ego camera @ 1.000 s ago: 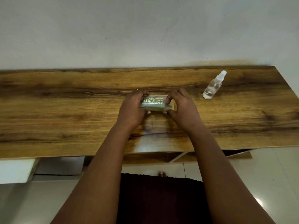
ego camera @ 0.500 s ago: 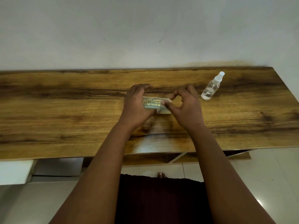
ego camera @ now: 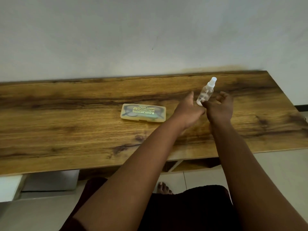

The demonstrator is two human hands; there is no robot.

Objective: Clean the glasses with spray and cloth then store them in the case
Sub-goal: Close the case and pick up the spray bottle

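Two bare hands reach together toward a clear spray bottle (ego camera: pixel 206 91), and neither has hold of it. The bottle stands on the wooden table (ego camera: pixel 66 134), leaning in this wide view, its white nozzle topmost, close to the table's far edge by the pale wall (ego camera: pixel 116 39). The left hand (ego camera: pixel 189 110) lies just to the left of the bottle's base, fingers straight and loose, one fingertip raised level with the bottle's middle; it grasps nothing. The right hand (ego camera: pixel 220 108) sits on the other side of the bottle, fingers loosely curled around empty air, thumb pointing in toward the bottle's base. Whether that thumb actually touches the plastic cannot be told from here. The two hands meet, or nearly meet, just in front of the bottle.

To the left of the bottle, well clear of both hands, a translucent yellowish glasses case (ego camera: pixel 143 114) lies flat and shut on the table. It carries printed lettering on its lid, and dark-framed glasses (ego camera: pixel 129 112) show through the plastic, stored inside. A greenish patch shows through the lid beside them; what it is cannot be made out.

Nearer than the bottle, past the table's front edge, the person's dark garment (ego camera: pixel 183 210) and a bare foot (ego camera: pixel 164 189) on light floor tiles (ego camera: pixel 275 172) are visible.
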